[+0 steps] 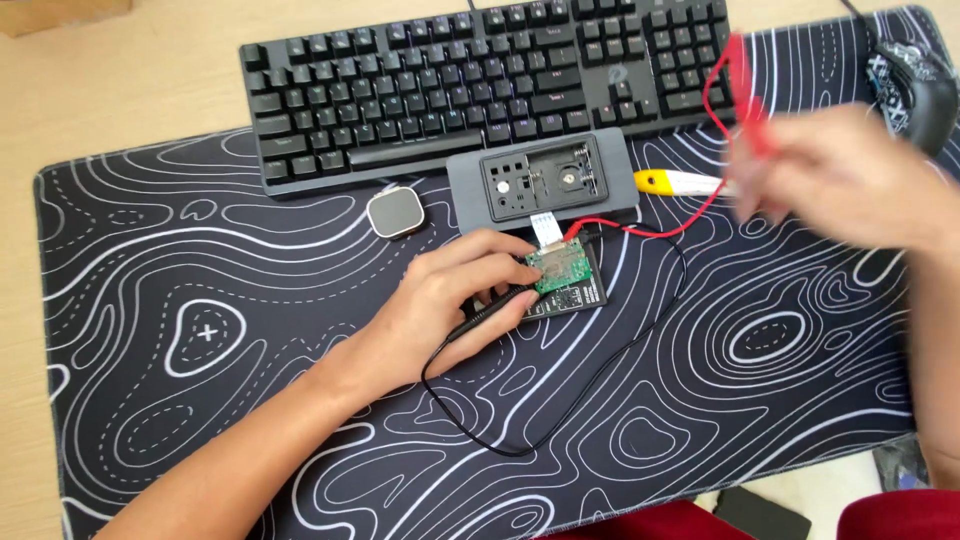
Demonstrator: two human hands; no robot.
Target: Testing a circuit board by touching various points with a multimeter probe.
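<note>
left hand (440, 300) pinching black probe (490, 308) tip-down on green circuit board (558, 264), mat centre | right hand (850, 180) blurred, closed on red probe (750, 100) | grey open case (540, 180) holds small parts

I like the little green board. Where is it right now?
In the head view, the green circuit board lies near the middle of the patterned desk mat, under the left hand's fingertips, just below the grey opened device.

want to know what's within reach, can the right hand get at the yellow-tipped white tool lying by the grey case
Probably yes. The right hand, blurred and holding a red probe lead, hovers just right of the yellow-tipped white tool, which lies uncovered on the patterned black desk mat beside the grey rectangular case. The lead already occupies its fingers.
</note>
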